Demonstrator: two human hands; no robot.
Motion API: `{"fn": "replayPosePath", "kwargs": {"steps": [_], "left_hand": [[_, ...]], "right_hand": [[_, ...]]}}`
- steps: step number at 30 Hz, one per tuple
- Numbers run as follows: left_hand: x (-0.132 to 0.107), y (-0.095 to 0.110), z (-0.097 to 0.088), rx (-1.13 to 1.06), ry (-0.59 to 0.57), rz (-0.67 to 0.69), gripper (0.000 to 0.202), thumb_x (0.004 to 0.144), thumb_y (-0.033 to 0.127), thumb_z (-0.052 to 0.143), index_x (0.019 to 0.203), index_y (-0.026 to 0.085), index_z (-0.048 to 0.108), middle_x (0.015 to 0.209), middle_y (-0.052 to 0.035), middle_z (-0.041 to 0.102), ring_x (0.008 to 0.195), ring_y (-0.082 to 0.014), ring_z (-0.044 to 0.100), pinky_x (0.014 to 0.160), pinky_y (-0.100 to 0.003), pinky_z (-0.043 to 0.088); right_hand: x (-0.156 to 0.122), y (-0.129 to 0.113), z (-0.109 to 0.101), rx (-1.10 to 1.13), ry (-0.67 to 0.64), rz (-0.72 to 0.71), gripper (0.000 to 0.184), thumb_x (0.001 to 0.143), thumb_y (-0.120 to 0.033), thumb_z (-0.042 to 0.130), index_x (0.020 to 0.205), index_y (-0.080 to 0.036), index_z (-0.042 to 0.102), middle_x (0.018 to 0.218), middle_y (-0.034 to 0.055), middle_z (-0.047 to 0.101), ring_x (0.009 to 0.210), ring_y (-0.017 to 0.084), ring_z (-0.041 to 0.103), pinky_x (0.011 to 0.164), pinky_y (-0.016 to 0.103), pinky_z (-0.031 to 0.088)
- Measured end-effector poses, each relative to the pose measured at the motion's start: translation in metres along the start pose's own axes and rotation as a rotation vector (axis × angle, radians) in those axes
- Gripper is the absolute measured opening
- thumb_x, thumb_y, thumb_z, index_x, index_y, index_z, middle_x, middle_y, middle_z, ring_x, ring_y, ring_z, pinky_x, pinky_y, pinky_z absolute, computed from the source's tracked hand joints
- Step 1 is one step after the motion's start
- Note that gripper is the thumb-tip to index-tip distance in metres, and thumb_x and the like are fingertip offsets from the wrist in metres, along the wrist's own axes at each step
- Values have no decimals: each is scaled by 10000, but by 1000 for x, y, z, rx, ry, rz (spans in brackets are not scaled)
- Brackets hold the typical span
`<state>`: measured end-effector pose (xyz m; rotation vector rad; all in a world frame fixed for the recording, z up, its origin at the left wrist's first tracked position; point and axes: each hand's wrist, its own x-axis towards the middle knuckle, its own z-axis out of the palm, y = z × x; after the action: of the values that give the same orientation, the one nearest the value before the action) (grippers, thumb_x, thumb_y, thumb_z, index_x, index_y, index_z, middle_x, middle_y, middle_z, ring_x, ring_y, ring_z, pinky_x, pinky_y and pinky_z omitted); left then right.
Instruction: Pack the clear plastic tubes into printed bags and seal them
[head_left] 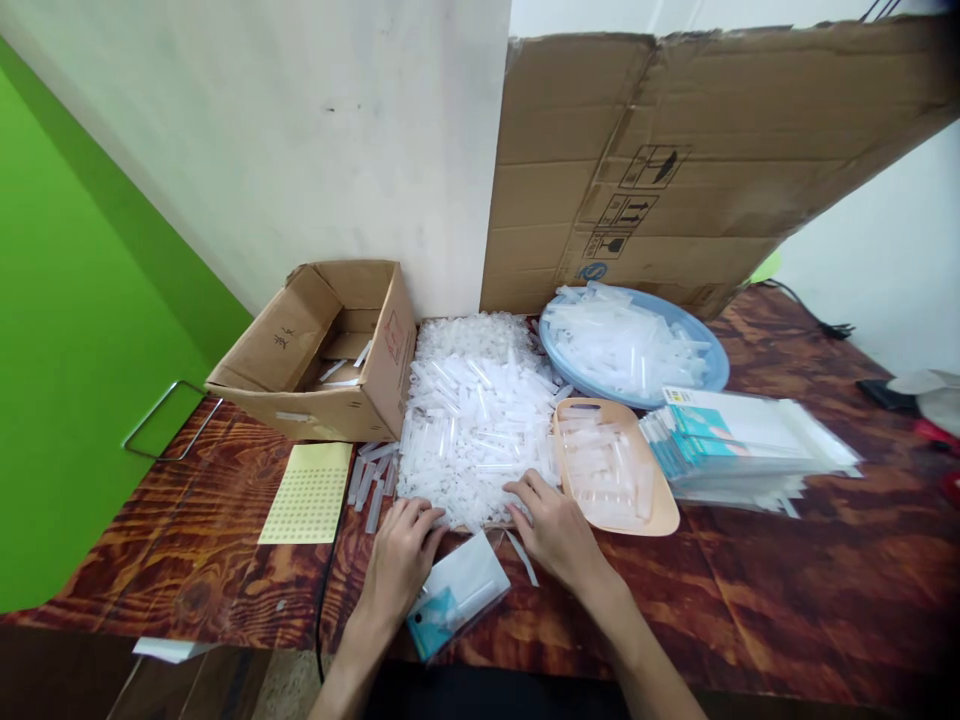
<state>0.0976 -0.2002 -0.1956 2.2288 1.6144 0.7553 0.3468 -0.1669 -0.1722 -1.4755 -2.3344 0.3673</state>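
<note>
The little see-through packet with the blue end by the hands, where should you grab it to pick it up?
Probably by the clear upper end of the packet. It lies flat and tilted on the table between the left hand and right hand, so pinch that thin edge from above, coming from the right hand's side, where it is uncovered.

The dark wooden table (787,600) carries a cardboard box (330,350), sticker sheet (309,493), tube heap (476,410), blue basin (709,365), beige tray (660,515) and stacked packets (742,440).
</note>
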Motion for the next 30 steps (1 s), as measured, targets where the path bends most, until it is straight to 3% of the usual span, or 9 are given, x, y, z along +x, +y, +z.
{"fn": "replayPosePath", "kwargs": {"steps": [4, 7, 10, 13, 20, 22, 25, 27, 30], "left_hand": [[2, 0, 2, -59, 19, 38, 153, 994, 196, 544, 983, 194, 697, 959, -79, 689, 932, -245, 628, 851, -392, 520], [2, 2, 0, -178, 99, 24, 151, 1001, 194, 532, 1063, 202, 670, 1063, -85, 709, 1027, -248, 645, 920, -398, 522], [3, 4, 0, -281, 135, -20, 208, 1005, 186, 517, 1159, 211, 655, 1126, -85, 720, 1074, -235, 664, 959, -371, 526], [7, 8, -1, -403, 87, -69, 239, 1005, 201, 528, 1190, 220, 678, 1102, -76, 722, 1034, -213, 680, 922, -323, 542], [10, 12, -8, -608, -44, -101, 314, 1018, 244, 508, 1271, 269, 691, 1021, -69, 690, 950, -194, 668, 828, -291, 541], [9, 11, -7, -687, -37, -210, 290, 983, 274, 584, 1251, 249, 692, 994, -62, 710, 926, -198, 685, 814, -292, 553], [9, 11, -7, -774, 2, -350, 195, 924, 304, 679, 1080, 211, 746, 926, -55, 732, 881, -204, 700, 793, -290, 557], [12, 13, -10, -764, 2, -324, 141, 915, 300, 691, 978, 209, 779, 926, -58, 737, 904, -208, 692, 816, -291, 540], [15, 18, -15, -736, 7, -258, 160, 935, 286, 662, 1002, 234, 798, 961, -59, 728, 934, -205, 677, 821, -282, 522]], "right_hand": [[-3, -11, -1, 210, 130, -8, 135, 942, -128, 560, 1059, -182, 601, 1025, 98, 610, 956, 273, 625, 837, 390, 510], [-6, -21, 3, 382, 127, -20, 126, 945, -132, 560, 1053, -196, 572, 985, 85, 635, 924, 259, 624, 814, 382, 518], [-7, -30, 10, 416, 110, -43, 132, 960, -148, 552, 1081, -200, 569, 970, 87, 653, 903, 268, 616, 810, 407, 513], [-5, -36, 14, 432, 103, -84, 153, 977, -153, 524, 1114, -197, 574, 987, 96, 656, 928, 281, 609, 836, 429, 506], [-2, -38, 15, 600, 51, -60, 169, 999, -163, 483, 1137, -203, 571, 995, 84, 635, 911, 242, 631, 813, 358, 515], [-3, -37, 14, 631, 41, -58, 157, 1001, -169, 485, 1125, -203, 573, 982, 77, 629, 897, 233, 634, 800, 344, 508], [-5, -36, 11, 635, 15, -75, 139, 1003, -188, 492, 1102, -206, 588, 954, 68, 627, 877, 234, 628, 776, 338, 495], [-6, -36, 10, 637, 5, -82, 139, 1005, -199, 494, 1101, -206, 594, 945, 66, 627, 873, 234, 625, 775, 338, 490], [-8, -37, 11, 652, 29, -63, 135, 1007, -203, 492, 1101, -203, 589, 951, 65, 627, 877, 230, 626, 787, 337, 486]]}}
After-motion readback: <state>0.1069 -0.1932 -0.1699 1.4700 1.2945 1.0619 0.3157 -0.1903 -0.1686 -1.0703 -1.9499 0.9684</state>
